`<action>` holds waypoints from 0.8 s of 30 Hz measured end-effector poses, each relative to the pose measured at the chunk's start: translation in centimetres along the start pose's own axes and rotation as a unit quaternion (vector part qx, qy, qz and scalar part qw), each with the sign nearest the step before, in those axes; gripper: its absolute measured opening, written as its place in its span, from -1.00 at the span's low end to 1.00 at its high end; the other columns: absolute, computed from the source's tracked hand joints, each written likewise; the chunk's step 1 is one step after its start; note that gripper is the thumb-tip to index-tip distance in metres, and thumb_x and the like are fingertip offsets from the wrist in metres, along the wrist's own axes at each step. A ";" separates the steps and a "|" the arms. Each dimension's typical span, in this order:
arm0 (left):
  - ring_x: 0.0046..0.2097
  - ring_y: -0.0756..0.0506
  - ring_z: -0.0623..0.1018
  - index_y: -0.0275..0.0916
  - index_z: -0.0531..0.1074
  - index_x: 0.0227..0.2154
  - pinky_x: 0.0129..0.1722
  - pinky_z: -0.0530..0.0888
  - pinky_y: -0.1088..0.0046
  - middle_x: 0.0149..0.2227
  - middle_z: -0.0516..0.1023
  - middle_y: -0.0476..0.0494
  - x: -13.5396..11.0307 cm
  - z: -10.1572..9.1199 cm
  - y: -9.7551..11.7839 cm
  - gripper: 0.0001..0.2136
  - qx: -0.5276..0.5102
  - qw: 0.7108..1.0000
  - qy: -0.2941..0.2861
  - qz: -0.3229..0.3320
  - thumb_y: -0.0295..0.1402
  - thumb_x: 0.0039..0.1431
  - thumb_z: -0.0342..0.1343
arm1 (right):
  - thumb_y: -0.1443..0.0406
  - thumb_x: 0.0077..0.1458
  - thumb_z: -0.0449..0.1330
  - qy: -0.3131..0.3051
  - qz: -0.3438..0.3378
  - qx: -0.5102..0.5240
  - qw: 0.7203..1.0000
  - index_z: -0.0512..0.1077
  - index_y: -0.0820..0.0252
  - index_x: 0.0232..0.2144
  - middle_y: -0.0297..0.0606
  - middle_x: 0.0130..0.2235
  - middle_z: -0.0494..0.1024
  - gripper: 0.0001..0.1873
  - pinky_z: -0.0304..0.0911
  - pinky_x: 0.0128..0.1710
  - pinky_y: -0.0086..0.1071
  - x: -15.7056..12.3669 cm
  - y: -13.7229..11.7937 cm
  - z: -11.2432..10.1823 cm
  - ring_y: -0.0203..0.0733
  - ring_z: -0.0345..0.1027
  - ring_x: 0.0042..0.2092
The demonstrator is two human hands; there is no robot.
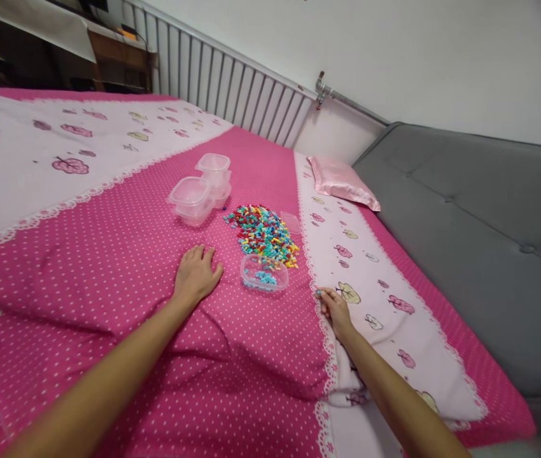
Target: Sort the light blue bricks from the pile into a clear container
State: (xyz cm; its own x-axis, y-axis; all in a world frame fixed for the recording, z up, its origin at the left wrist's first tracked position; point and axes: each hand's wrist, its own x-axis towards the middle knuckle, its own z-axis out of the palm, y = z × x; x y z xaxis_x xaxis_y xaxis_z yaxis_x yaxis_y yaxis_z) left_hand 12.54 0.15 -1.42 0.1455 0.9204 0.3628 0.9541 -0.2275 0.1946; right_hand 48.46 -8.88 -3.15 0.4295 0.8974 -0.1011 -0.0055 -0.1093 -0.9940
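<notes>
My left hand (197, 273) rests flat on the pink dotted bedspread, fingers apart, holding nothing. Between thumb and fingertips, my right hand (333, 306) pinches a small blue piece (319, 292), just right of the lace trim. Between the two hands sits a clear plastic container (277, 282) without a lid, with several light-blue pieces (261, 277) in it. Directly behind it spreads a pile of small colourful pieces (263, 232) in red, teal, blue, yellow and white. The pieces are too small to name their exact kind.
Stacked clear containers (191, 193) stand left of the pile. A clear lid or tray (291, 222) lies at the pile's right edge. A pink pillow (342, 182) lies by the grey headboard (466, 235). A radiator (232, 79) runs along the wall behind.
</notes>
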 end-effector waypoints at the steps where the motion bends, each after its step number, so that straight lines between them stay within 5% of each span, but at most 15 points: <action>1: 0.16 -0.30 0.33 -0.39 0.34 0.10 0.18 0.20 0.17 0.12 0.36 -0.42 0.0 0.0 0.0 -0.50 0.000 1.000 -0.002 0.000 -0.19 0.20 -0.12 | 0.07 -0.30 0.36 0.001 0.000 0.000 1.000 0.47 0.20 -0.39 -0.36 -0.45 0.50 -0.59 -0.12 -0.74 -0.57 0.0 0.0 0.0 -0.50 0.08 -0.66; 24: 0.21 -0.34 0.28 -0.43 0.29 0.14 0.20 0.16 0.14 0.17 0.31 -0.49 -0.4 0.0 0.0 -0.47 -0.007 1.000 -0.018 0.008 -0.18 0.21 -0.12 | 0.08 -0.31 0.36 0.010 -0.001 -0.005 1.000 0.46 0.25 -0.40 -0.38 -0.48 0.50 -0.57 -0.12 -0.73 -0.59 0.2 0.4 0.1 -0.53 0.09 -0.67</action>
State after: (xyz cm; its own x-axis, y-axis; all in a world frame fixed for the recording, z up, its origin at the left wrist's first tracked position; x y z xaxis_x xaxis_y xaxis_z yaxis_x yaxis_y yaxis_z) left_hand 12.50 -0.24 -1.54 0.1705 0.9271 0.3337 0.9477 -0.2471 0.2020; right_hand 48.44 -8.72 -3.53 0.4482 0.8885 -0.0982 0.0038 -0.1118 -0.9937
